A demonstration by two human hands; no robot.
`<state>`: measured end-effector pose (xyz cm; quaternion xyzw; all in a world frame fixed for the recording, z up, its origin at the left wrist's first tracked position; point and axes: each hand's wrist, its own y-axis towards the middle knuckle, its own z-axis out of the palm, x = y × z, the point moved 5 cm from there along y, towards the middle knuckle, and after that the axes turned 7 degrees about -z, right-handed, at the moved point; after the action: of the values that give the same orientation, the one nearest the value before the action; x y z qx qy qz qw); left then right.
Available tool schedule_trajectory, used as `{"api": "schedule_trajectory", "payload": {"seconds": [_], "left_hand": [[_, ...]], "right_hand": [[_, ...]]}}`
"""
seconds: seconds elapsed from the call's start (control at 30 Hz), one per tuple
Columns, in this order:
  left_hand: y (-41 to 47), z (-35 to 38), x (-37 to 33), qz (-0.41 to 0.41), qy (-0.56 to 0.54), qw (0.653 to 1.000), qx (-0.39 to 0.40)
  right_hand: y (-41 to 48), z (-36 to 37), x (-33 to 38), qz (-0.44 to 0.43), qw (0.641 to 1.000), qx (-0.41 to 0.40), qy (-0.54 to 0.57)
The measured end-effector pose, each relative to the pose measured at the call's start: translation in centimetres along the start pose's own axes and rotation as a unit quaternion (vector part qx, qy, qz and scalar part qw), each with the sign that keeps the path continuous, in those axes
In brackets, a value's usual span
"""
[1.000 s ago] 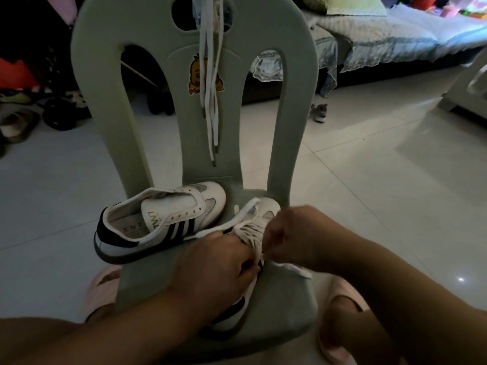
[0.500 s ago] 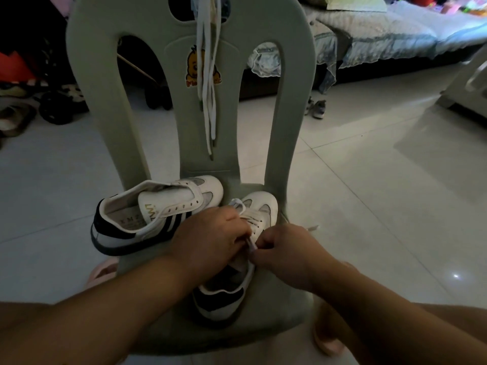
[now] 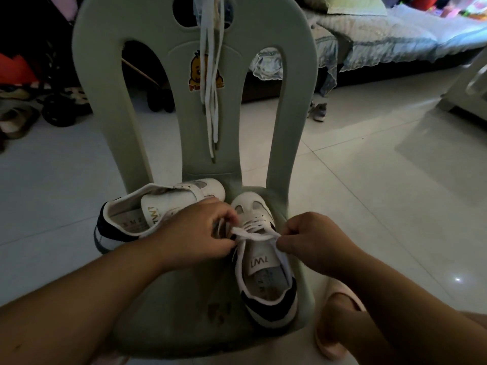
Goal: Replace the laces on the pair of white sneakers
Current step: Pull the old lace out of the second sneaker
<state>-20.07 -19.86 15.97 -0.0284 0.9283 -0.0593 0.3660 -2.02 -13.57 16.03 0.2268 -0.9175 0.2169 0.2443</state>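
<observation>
Two white sneakers with dark heels stand on the seat of a pale green plastic chair. The laced sneaker is on the right, toe pointing away from me. My left hand pinches one end of its white lace; my right hand pinches the other end, so the lace is stretched across the tongue between them. The unlaced sneaker lies to the left, partly hidden by my left hand. Loose white laces hang down the chair's backrest.
The chair stands on a shiny tiled floor. A bed with a pale cover is at the back right, with a small shoe on the floor before it. Dark clutter fills the back left. A pink slipper shows near my right forearm.
The laced sneaker has turned so its toe points straight away. My hands have moved apart, drawing the lace taut across the tongue. The camera has tilted down a little.
</observation>
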Motion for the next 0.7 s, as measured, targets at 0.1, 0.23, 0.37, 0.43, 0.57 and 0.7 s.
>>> {"api": "schedule_trajectory", "payload": {"seconds": [0.1, 0.23, 0.37, 0.43, 0.57, 0.7], "left_hand": [[-0.4, 1.7, -3.0, 0.063, 0.109, 0.992, -0.023], [0.1, 3.7, -4.0, 0.089, 0.213, 0.971, -0.062], [0.3, 3.8, -3.5, 0.031, 0.187, 0.980, -0.062], [0.3, 3.8, -3.2, -0.024, 0.112, 0.991, -0.070], [0.7, 3.9, -3.3, -0.074, 0.051, 0.994, -0.067], [1.6, 2.6, -3.1, -0.084, -0.010, 0.996, -0.011]], "right_hand": [[0.0, 0.1, 0.3, -0.023, 1.000, 0.001, -0.017], [-0.1, 0.0, 0.3, -0.034, 0.999, 0.002, -0.020], [0.1, 0.2, 0.2, -0.030, 1.000, 0.005, -0.001], [0.2, 0.2, 0.4, -0.036, 0.999, 0.015, 0.008], [0.2, 0.1, 0.6, -0.043, 0.998, 0.035, 0.006], [0.1, 0.0, 0.1, -0.024, 0.998, 0.050, 0.037]]}}
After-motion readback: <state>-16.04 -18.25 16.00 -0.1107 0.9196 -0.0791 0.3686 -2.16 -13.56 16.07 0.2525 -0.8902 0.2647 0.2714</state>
